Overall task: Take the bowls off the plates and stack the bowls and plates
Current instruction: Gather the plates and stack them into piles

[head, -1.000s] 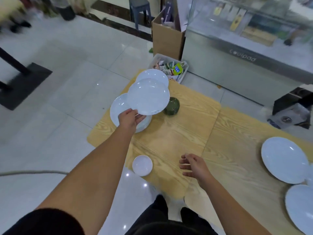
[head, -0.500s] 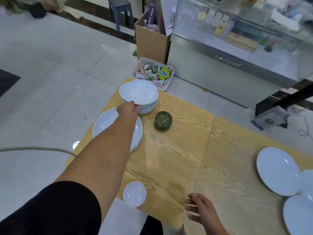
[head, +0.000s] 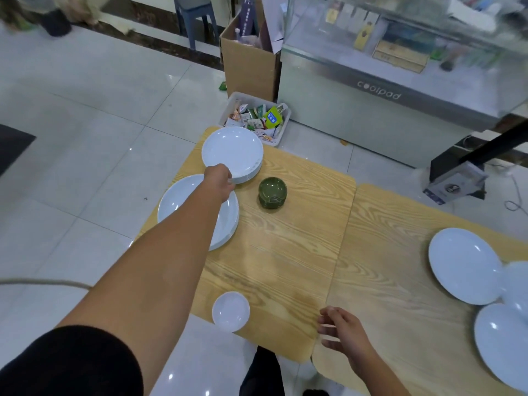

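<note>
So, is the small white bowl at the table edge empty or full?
Empty: the small white bowl stands upright and its inside shows only bare white.

A black short sleeve (head: 71, 361) covered my left upper arm; forearms, left hand (head: 220, 178) and right hand (head: 343, 332) were bare. Black trousers (head: 261, 372) showed at the near edge, between my arms.
</note>
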